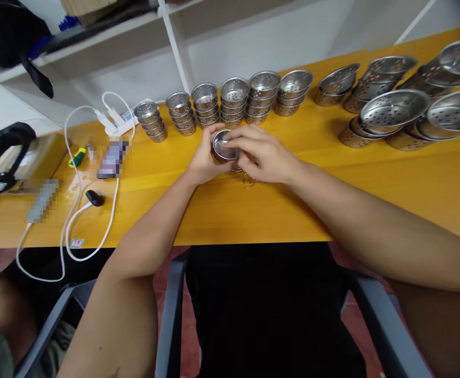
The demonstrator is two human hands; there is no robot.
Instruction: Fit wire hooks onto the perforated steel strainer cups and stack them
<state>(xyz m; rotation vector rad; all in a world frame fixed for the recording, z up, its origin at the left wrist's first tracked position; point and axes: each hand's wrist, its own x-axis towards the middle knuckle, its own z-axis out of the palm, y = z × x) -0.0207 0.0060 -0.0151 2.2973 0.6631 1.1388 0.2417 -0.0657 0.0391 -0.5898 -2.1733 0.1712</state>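
Note:
My left hand (206,163) wraps round a small perforated metal cup (222,146), thumb at its near side and fingers at its far side. The cup's open mouth faces up, just above the table. My right hand (265,152) is at the cup's right side, its fingers bent over the rim and its thumb tucked beneath. Whatever lies between those fingertips is too small or hidden to make out. Thin wire hooks (249,181) lie on the table under my right hand, partly covered by it.
Stacked small perforated cups (205,102) stand in a row behind my hands. Larger tilted stacks (395,110) are at the right. To the left lie a phone (112,158), white cables, a power strip (119,125), a green-yellow tool (77,157) and a box (43,157). Another person's leg (7,310) shows lower left.

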